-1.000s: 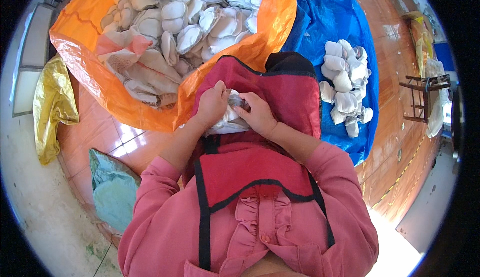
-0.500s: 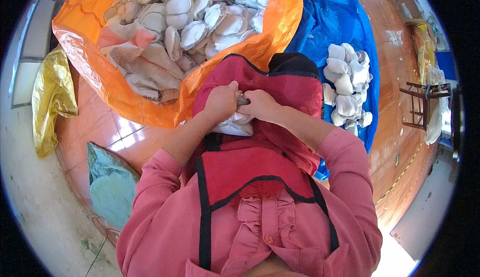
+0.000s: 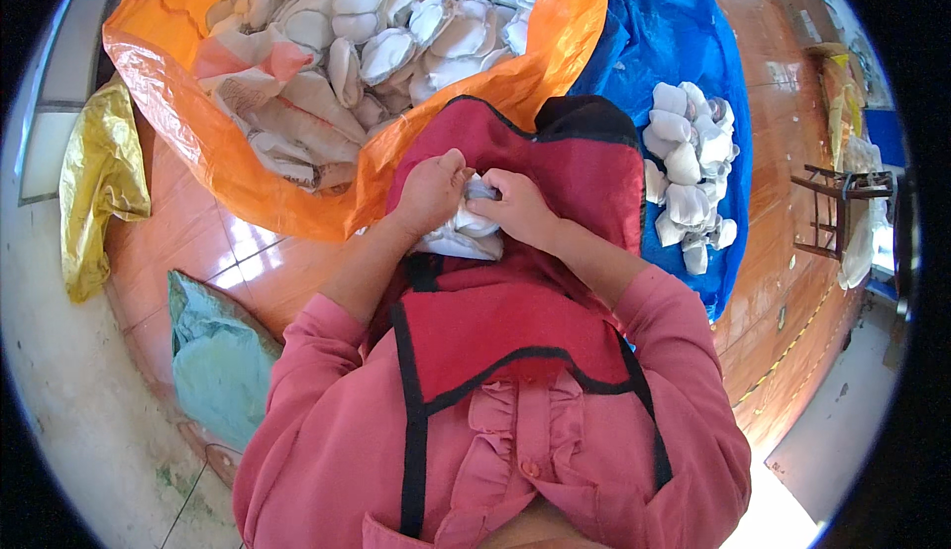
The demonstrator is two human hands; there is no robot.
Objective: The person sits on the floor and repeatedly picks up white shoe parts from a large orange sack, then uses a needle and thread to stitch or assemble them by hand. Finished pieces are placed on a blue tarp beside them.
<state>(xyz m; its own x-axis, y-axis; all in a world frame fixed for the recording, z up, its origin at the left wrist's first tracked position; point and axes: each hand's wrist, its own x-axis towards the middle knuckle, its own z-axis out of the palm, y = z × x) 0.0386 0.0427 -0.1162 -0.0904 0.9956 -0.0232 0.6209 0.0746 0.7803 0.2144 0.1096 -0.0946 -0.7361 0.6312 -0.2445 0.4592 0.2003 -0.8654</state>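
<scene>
Lying with near edge crosswise, long axis unclear, white cloth (image 3: 461, 242) is clamped in left grip (image 3: 433, 192) and right grip (image 3: 520, 212).

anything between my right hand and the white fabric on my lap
Nothing visible: the right hand touches the white fabric directly. The left hand is close beside it, on the left, but not between them. What the fingers cover cannot be seen.
</scene>
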